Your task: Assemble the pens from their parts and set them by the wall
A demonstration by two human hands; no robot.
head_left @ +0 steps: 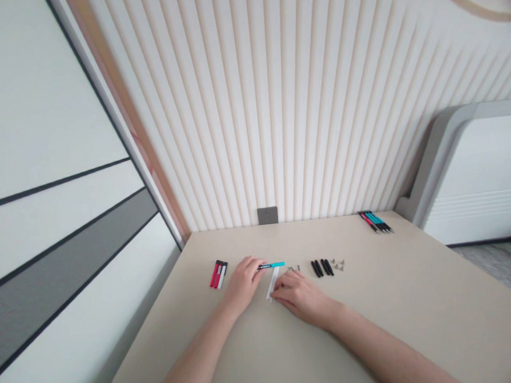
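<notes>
My left hand [244, 284] is shut on a slim pen with a teal barrel and black end [271, 265], which points to the right above the tabletop. My right hand [300, 296] lies on the table with its fingertips at several thin white rods [272, 283], possibly pen barrels. I cannot tell whether it grips them. Left of my left hand lie red, black and white pen parts [218, 274]. To the right sit several black pen parts [321, 267], with tiny metal pieces [337, 264] beyond them.
The beige table [377, 299] meets a ribbed cream wall with a grey socket [267, 215]. Several assembled pens [375, 221] lie at the far edge. A white cabinet [477, 176] stands at the right, and a panelled wall [57, 229] runs along the left.
</notes>
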